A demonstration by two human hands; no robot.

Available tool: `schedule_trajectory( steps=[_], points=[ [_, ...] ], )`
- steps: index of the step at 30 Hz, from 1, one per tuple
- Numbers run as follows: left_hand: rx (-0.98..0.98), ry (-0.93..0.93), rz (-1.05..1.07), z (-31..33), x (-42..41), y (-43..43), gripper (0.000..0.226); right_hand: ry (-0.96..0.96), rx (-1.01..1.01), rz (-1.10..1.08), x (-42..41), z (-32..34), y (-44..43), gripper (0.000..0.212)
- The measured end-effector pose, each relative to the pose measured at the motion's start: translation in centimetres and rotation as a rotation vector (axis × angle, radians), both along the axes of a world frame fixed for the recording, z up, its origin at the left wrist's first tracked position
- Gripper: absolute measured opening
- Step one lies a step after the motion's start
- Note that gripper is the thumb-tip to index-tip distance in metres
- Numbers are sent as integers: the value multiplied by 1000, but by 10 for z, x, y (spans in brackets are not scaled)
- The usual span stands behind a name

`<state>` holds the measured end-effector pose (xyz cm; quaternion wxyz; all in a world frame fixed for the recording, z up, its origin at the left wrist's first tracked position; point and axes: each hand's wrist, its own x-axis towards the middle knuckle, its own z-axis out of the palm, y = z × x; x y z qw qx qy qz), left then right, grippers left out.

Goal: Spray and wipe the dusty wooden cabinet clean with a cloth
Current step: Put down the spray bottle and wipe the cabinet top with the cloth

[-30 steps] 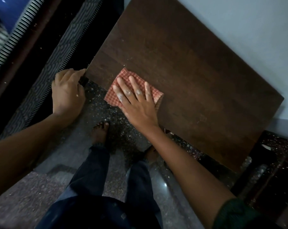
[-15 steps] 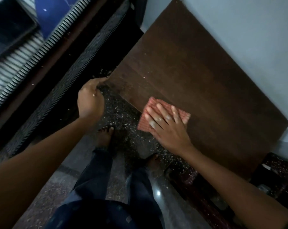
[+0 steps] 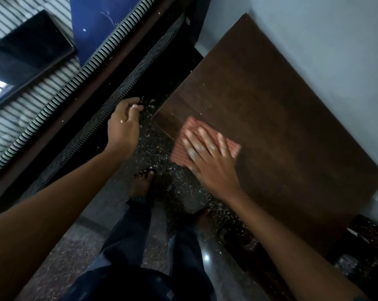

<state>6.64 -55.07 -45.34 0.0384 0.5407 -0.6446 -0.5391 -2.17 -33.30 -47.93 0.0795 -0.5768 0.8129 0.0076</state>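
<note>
Right hand (image 3: 212, 164): grip flat open, fingers (image 3: 205, 139) spread, palm pressing folded reddish checked cloth (image 3: 183, 146) onto cabinet top (image 3: 270, 127). Cloth near front-left corner of dark wooden top, part overhanging front edge. Right forearm reaches in from lower right. Left hand (image 3: 124, 124): loosely curled, fingertips drawn toward thumb, holding nothing visible, hovering off cabinet's left corner above speckled floor (image 3: 153, 153). Left arm stretched forward from lower left. Cabinet backs against pale wall (image 3: 314, 40). Striped bed edge (image 3: 53, 94) at left. Bare feet below.
</note>
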Motion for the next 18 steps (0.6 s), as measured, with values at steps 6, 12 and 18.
schedule_trajectory(
  steps=[6, 12, 18],
  points=[
    [112, 14, -68, -9, -4, 8, 26, -23, 289, -216, -5, 9, 136, 59],
    [130, 21, -58, -15, 1, 2, 27, -41, 165, -625, -52, 6, 15, 61],
    [207, 53, 27, -9, 0, 3, 29, -72, 102, -471, -78, 3, -128, 59]
  ],
)
